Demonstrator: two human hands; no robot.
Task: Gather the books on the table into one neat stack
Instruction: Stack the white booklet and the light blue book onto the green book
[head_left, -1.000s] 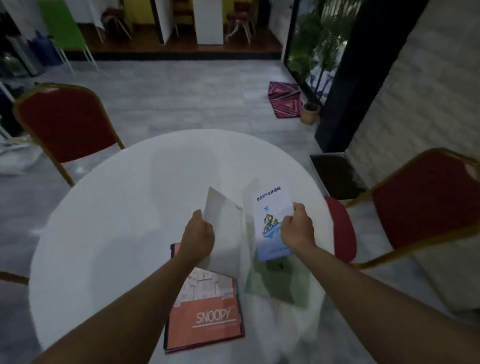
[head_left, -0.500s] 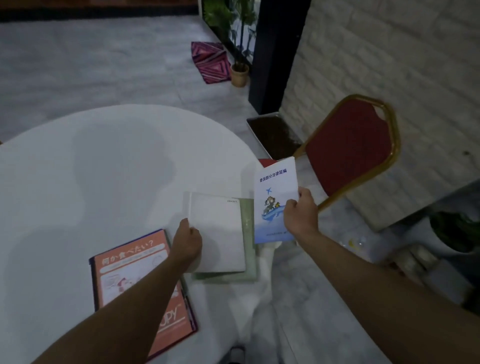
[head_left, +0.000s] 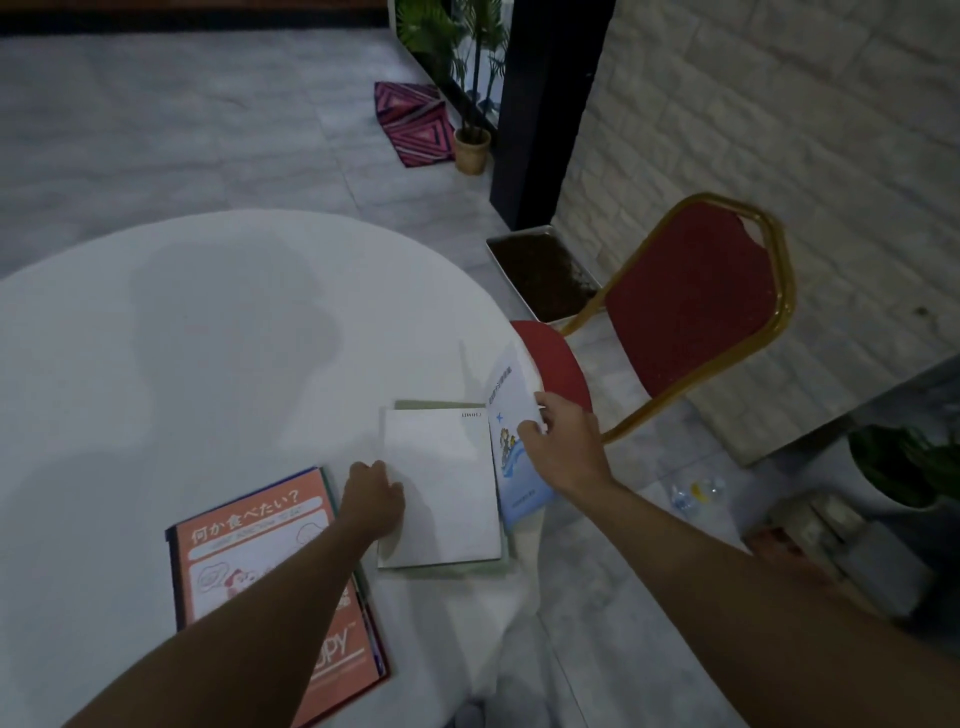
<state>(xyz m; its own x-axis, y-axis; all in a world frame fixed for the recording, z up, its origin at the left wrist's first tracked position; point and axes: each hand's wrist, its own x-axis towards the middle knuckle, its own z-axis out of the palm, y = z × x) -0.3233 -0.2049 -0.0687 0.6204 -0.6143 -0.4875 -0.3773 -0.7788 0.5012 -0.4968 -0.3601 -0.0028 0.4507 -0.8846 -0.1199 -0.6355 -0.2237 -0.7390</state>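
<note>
A white book (head_left: 441, 483) lies flat on a pale green book (head_left: 457, 569) near the right edge of the round white table (head_left: 208, 338). My left hand (head_left: 371, 501) rests on the white book's left edge, fingers curled. My right hand (head_left: 563, 447) grips a thin blue-and-white booklet (head_left: 511, 415) with a cartoon on its cover, tilted just right of the white book, lower end close to the pile. An orange Snoopy book (head_left: 249, 551) lies to the left on other books, partly under my left forearm.
A red chair with a gold frame (head_left: 696, 312) stands right of the table, its seat (head_left: 556, 358) tucked at the table's edge. On the floor beyond are a tray of soil (head_left: 540, 275), a potted plant (head_left: 472, 148) and a patterned cushion (head_left: 415, 122).
The white book went from held up to lying flat on the green book. My right hand has lowered and tilted the blue booklet toward the pile. The view swung right and down.
</note>
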